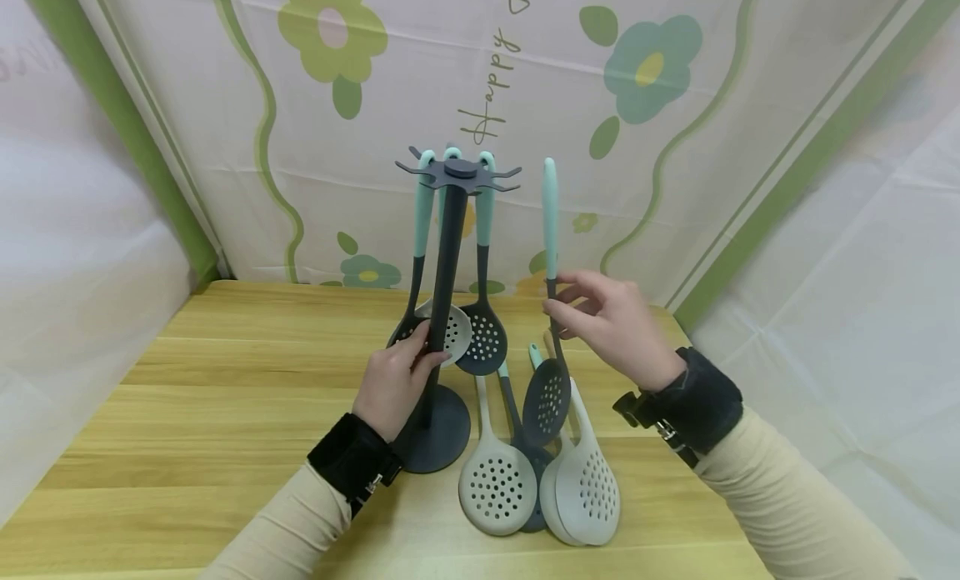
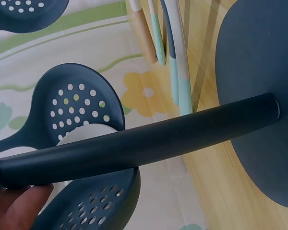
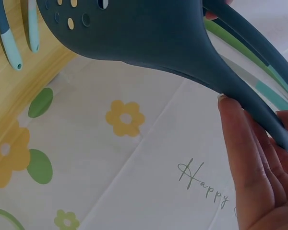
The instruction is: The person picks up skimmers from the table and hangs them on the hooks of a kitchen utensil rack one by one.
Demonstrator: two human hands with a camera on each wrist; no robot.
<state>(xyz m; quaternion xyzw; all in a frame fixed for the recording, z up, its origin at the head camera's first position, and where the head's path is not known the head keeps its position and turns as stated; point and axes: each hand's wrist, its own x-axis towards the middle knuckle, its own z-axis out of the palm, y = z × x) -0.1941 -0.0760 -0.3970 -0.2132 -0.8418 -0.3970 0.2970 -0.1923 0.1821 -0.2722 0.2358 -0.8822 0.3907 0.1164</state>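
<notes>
My left hand (image 1: 393, 380) grips the dark pole (image 1: 448, 272) of a utensil stand, low on its length. The stand's round base (image 1: 442, 438) rests on the table, and its hooked top (image 1: 461, 172) carries several utensils by their mint handles. Among them hang a dark skimmer (image 1: 483, 338) and a pale skimmer (image 1: 456, 334). To the right of the stand, my right hand (image 1: 611, 322) pinches the neck of another dark skimmer (image 1: 547, 401), its mint handle pointing up and its perforated bowl hanging down. In the right wrist view the fingertips (image 3: 228, 108) press against that neck.
Below the held skimmer, several utensils lie on the wooden table (image 1: 187, 413): a pale skimmer (image 1: 498, 488), a dark one (image 1: 536, 513) partly covered, and overlapping pale ones (image 1: 592, 492) at the right. A flowered cloth (image 1: 420, 63) hangs behind the table, with pale sheets at both sides.
</notes>
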